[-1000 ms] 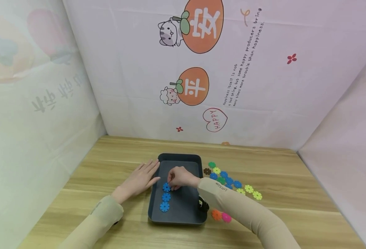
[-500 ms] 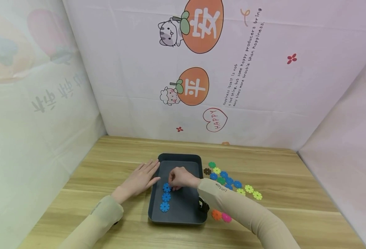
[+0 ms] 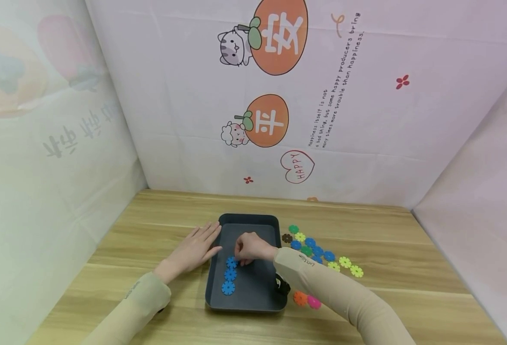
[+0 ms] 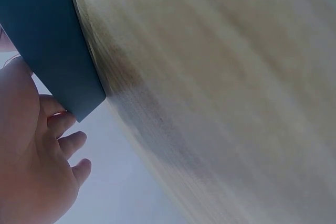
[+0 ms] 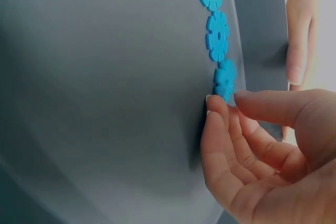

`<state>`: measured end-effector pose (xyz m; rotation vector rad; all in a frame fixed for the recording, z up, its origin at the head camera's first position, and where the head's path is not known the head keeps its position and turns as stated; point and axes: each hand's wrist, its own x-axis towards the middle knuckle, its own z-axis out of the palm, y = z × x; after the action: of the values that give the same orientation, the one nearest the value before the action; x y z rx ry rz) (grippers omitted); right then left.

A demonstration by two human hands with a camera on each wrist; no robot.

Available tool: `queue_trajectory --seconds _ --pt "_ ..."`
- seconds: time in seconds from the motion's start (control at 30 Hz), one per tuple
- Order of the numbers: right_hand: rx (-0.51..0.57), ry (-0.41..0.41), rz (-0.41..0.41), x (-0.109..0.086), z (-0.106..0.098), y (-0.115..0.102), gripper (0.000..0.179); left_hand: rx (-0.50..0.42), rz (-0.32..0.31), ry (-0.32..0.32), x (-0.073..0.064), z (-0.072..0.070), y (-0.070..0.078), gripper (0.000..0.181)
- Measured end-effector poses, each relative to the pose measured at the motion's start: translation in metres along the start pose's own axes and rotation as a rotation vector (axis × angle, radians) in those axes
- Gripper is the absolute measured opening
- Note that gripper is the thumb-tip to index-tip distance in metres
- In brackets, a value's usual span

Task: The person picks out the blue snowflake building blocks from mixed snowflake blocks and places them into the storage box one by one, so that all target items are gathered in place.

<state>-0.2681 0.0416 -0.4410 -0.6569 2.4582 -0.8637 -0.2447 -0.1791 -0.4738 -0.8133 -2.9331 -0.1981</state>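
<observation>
Three blue snowflake discs lie in a column along the left side of a dark grey rectangular pan [image 3: 253, 292]. The nearest disc [image 3: 228, 287] and the middle disc [image 3: 230, 274] lie flat. My right hand [image 3: 253, 247] reaches into the pan, its thumb and fingertips pinching the edge of the farthest disc [image 5: 224, 80]. In the right wrist view that disc overlaps the end of the row. My left hand [image 3: 195, 247] rests against the pan's left rim with fingers extended; the left wrist view shows its fingers [image 4: 73, 142] by the pan's outer wall [image 4: 47, 35].
Right of the pan, several loose discs lie on the wooden table [image 3: 175, 206], among them a brown disc [image 3: 287, 238], a yellow disc [image 3: 356, 271] and a pink disc [image 3: 314, 302]. The right forearm crosses over part of them. Printed cloth walls [image 3: 193, 143] surround the table.
The farthest blue disc has shifted slightly toward the middle one, and my right hand has edged slightly right with it. My left hand stays against the rim.
</observation>
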Motion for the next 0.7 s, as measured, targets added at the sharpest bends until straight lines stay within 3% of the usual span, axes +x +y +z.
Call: queue_trajectory --seconds 0.37,0.7 --pt "0.017 0.023 -0.006 -0.007 -0.01 -0.001 0.007 -0.002 0.001 0.004 0.0 0.001 0.0 0.065" --pt "0.09 0.092 -0.037 -0.029 -0.051 0.006 0.008 0.0 -0.004 0.014 0.0 0.005 -0.002 0.066"
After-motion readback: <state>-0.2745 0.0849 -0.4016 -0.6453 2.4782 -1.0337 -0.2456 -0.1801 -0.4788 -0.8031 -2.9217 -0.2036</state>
